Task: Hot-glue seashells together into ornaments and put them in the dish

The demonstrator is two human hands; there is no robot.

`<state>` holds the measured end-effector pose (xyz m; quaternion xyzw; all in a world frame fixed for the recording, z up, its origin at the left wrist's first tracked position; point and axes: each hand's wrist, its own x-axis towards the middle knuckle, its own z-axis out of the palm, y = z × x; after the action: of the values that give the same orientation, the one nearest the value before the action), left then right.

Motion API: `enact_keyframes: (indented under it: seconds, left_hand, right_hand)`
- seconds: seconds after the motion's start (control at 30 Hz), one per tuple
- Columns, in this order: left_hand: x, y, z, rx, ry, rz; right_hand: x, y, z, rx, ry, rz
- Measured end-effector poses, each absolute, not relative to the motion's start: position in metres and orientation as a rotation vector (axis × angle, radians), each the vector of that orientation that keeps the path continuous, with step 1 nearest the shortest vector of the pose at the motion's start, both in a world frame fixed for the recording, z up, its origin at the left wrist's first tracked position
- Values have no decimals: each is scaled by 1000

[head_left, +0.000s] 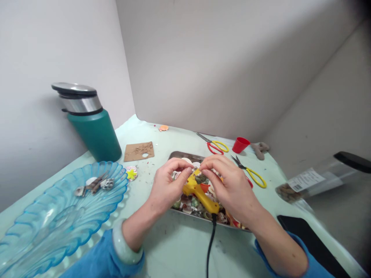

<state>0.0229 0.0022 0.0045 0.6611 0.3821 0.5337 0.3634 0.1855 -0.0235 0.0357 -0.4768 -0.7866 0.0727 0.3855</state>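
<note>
Above a metal tray (185,155) of shells and small pieces, both my hands are raised with the fingertips close together. Thumb and fingers of my left hand (169,185) are pinched. My right hand (232,185) pinches in the same way, a short gap away. Whatever sits between the fingertips, if anything, is too small to make out. Lying across the tray beneath them is a yellow hot glue gun (204,200), its black cord (212,239) running toward me. My hands partly hide the tray and the gun's front end.
At left are a blue scalloped dish (66,231) with shells and sticks, and a green bottle (94,133). Brown cardboard (136,151) lies behind. Two pairs of scissors (216,146), a red cup (240,145), a clear container (313,183) and a black phone (310,243) are at right.
</note>
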Motion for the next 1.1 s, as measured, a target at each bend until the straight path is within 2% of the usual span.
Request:
enact_keyframes:
  seconds: [1.1]
  left_hand:
    - [26, 0, -1, 1911, 835, 1271]
  right_hand:
    - [180, -28, 37, -1206, -1928, 102]
